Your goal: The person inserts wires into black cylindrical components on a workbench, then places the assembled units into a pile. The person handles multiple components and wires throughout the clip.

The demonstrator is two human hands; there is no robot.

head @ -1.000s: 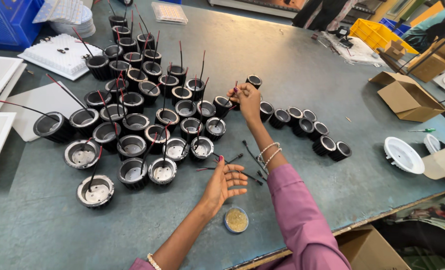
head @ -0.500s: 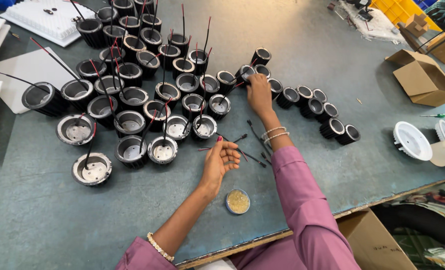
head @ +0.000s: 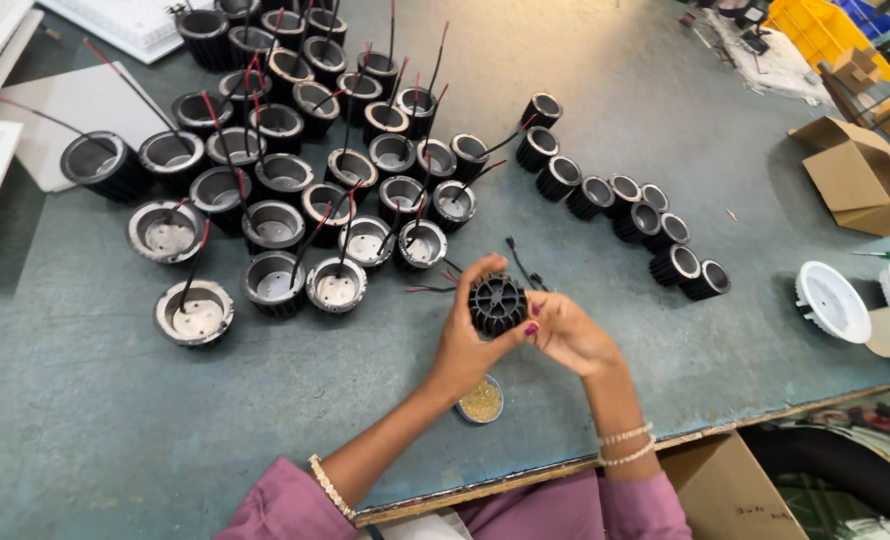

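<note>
Here the table (head: 115, 420) bears a crowd of wired housings (head: 295, 190) up-left of the grip, a row of heatsinks (head: 625, 215) up-right. Both hands — left (head: 465, 345), right (head: 565, 335) — close on one heatsink (head: 497, 305); a small dish (head: 481, 400) sits just below.

A black round finned housing (head: 497, 304), held clear above the table (head: 85, 420) between the left hand (head: 462, 340) and the right hand (head: 568, 335). Its ribbed end, with radial fins around a central hub, faces the camera. The left fingers wrap its left and upper edge; the right fingertips touch its lower right edge. Thin black wires (head: 521, 262) lie on the table just behind it.
</note>
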